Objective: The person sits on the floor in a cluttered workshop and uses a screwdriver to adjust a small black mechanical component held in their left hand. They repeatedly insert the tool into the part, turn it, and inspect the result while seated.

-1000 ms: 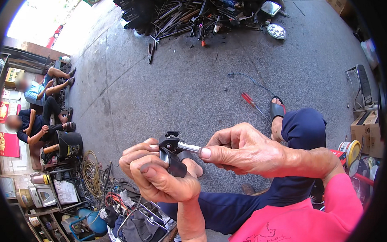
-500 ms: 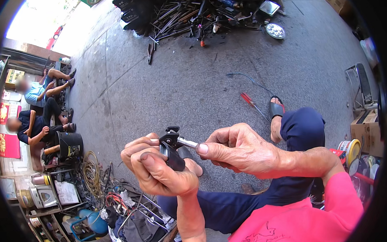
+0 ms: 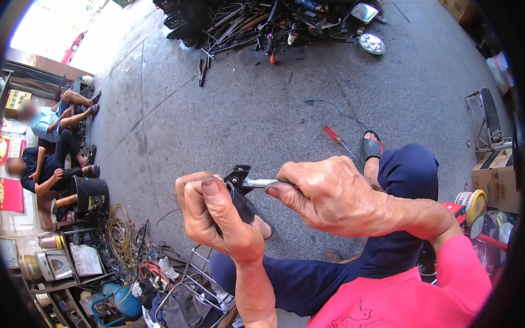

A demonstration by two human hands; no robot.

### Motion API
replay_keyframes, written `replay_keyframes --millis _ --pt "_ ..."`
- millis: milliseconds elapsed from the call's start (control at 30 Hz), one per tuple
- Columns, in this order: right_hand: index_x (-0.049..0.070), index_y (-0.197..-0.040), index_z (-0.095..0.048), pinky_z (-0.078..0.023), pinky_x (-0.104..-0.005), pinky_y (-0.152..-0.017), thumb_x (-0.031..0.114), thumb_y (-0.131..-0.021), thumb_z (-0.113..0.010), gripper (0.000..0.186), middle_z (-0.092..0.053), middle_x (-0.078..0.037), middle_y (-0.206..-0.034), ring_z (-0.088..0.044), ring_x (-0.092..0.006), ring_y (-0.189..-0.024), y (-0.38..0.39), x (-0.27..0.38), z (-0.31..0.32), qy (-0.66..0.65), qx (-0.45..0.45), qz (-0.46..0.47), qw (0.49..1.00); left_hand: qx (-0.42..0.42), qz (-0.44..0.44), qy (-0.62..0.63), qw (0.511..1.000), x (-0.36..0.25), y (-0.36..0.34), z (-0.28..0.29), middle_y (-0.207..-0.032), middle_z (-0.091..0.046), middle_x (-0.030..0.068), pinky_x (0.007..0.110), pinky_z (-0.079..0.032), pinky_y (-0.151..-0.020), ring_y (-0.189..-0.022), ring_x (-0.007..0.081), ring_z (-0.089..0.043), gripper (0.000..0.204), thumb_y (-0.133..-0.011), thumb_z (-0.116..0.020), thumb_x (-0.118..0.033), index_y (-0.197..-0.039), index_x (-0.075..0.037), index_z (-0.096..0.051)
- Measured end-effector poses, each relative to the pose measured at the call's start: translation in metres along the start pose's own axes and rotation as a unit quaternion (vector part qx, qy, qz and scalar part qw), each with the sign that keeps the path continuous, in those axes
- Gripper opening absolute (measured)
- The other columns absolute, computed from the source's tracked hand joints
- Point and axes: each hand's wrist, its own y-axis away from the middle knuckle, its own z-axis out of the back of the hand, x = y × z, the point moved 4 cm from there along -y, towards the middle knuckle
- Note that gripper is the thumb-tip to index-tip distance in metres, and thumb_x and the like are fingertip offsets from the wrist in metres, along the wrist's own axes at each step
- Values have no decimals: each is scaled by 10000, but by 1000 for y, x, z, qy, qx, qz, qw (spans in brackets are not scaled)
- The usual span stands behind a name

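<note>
Rod (image 3: 261, 183) juts from between the pinched right fingers (image 3: 294, 173).

mid-frame: left hand (image 3: 218, 223) grips black part (image 3: 243, 206) | right hand (image 3: 338, 193) pinches silver shank (image 3: 260, 183), tip meets part, fit hard to see | right of centre: red-handled screwdriver (image 3: 331, 133) | top: tool pile (image 3: 243, 27)

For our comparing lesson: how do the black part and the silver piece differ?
The black part is dark and bulky; the silver piece is bright and slim. The left hand grips the black part; the right hand pinches the silver piece. Both are handheld.
</note>
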Motion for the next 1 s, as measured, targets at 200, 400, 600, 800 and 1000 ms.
replay_keyframes --millis 200,400,600,800,1000 --pt "66 -721 -518 -420 -337 -430 262 -838 -665 271 -505 -56 -556 -558 -215 -469 4 4 -8 167 -86 82 979 8 31 0 999 -3 1 -1 -683 -386 24 248 -338 -626 -643 96 -351 308 -951 -447 -167 -680 -24 -410" --pt "68 -668 -527 -416 -302 -397 337 -838 -628 334 -522 -54 -526 -569 -183 -443 0 3 -1 244 -103 122 957 51 40 -28 998 -5 -1 -3 -668 -384 18 243 -321 -614 -644 92 -350 297 -945 -455 -158 -678 -36 -410" --pt "84 -647 -518 -408 -358 -407 362 -796 -698 363 -506 -48 -512 -554 -232 -445 -7 -6 12 197 -67 148 967 68 79 18 994 -4 -1 -5 -659 -388 34 264 -332 -633 -648 114 -366 303 -939 -436 -146 -660 -42 -378" --pt "74 -664 -532 -404 -365 -412 344 -814 -693 348 -497 -58 -512 -548 -241 -444 -7 -7 13 155 -46 168 973 64 83 104 989 12 -3 4 -674 -371 57 311 -378 -670 -665 155 -402 360 -971 -428 -250 -671 -57 -379" --pt "45 -643 -551 -388 -398 -412 318 -888 -621 373 -526 -142 -516 -550 -318 -456 -7 -3 16 -83 -25 111 990 22 507 518 688 47 -2 2 -700 -463 71 384 -428 -707 -740 212 -480 395 -950 -480 -349 -653 -98 -413"
